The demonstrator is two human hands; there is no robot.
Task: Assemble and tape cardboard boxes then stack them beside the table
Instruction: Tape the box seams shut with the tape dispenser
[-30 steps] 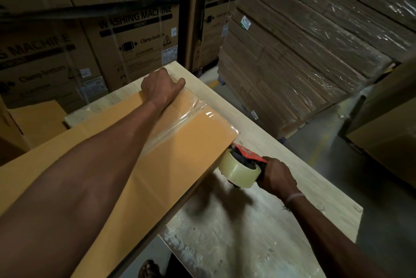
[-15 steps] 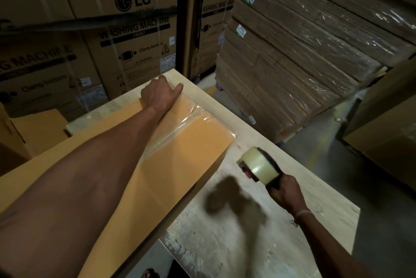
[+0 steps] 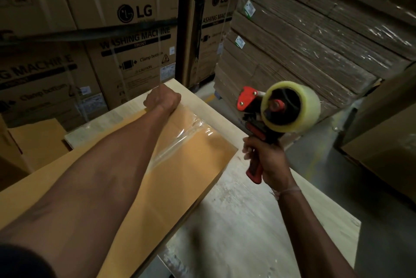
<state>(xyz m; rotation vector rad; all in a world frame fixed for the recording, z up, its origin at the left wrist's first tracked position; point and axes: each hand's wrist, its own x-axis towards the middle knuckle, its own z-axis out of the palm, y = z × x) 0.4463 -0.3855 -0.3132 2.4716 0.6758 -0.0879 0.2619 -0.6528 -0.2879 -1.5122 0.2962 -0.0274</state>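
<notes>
A tan cardboard box (image 3: pixel 186 169) lies on the wooden table (image 3: pixel 258 228), with clear tape (image 3: pixel 180 140) running along its top seam. My left hand (image 3: pixel 162 99) rests on the far end of the box with its fingers curled over that edge. My right hand (image 3: pixel 267 160) grips the red handle of a tape dispenser (image 3: pixel 279 111) and holds it up in the air to the right of the box. The dispenser carries a roll of clear tape and is apart from the box.
Large LG washing machine cartons (image 3: pixel 126 36) stand behind the table. A wrapped pallet of flat cardboard (image 3: pixel 304 48) rises at the right. More tan cardboard (image 3: pixel 38 140) lies at the left, and a brown box (image 3: pixel 387 142) stands at the far right. Grey floor (image 3: pixel 382 232) borders the table's right edge.
My right hand has pulled the tape dispenser away from the box's near end and lifted it up to the right. My left hand stays on the far end of the box.
</notes>
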